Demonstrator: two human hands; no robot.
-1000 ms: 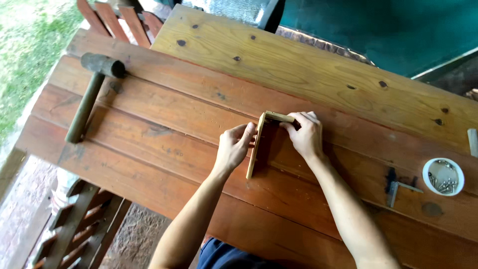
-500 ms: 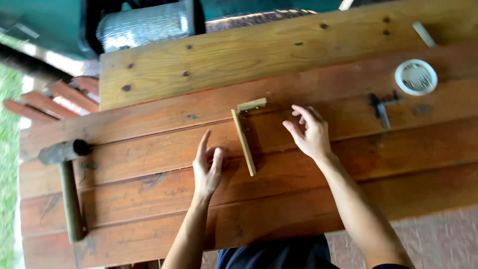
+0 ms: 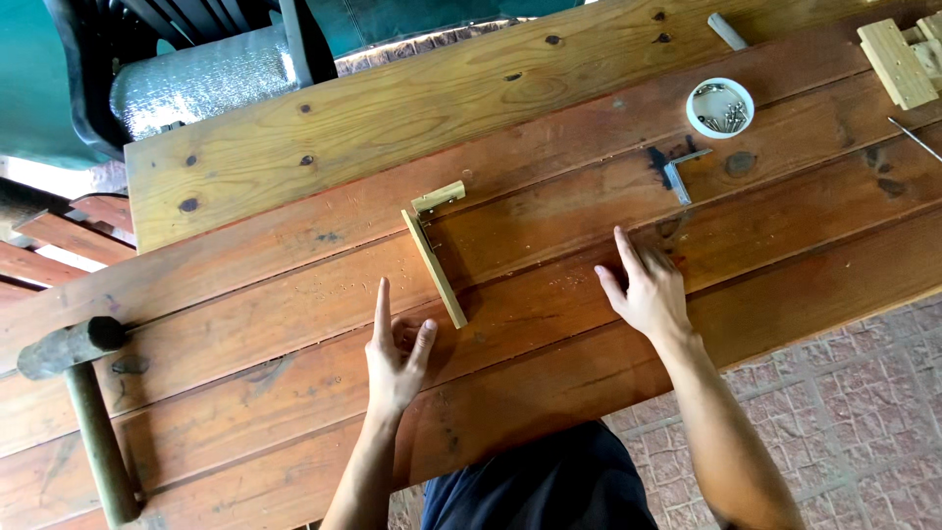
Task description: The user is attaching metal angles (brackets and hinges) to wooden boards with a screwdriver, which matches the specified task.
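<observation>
A view from above onto a reddish plank table [image 3: 549,167]. At the lower left of the frame lies a hammer [image 3: 83,393] with a heavy dark head and a long handle running down toward the bottom edge. Right of it, lower centre, the left hand [image 3: 394,358] rests on the boards with fingers spread and empty, index finger pointing up the frame. Just beside its fingertips, not touching, lies an L-shaped wooden piece [image 3: 437,255]: a long thin strip slanting upward with a short block at its upper end. Further right, the right hand [image 3: 648,290] is also open and empty, fingers apart on the table, well apart from the wooden piece. Above it sits a small metal bracket [image 3: 679,175], and higher still a round white dish of screws [image 3: 719,107]. Pale wooden blocks [image 3: 898,59] fill the upper right corner.
</observation>
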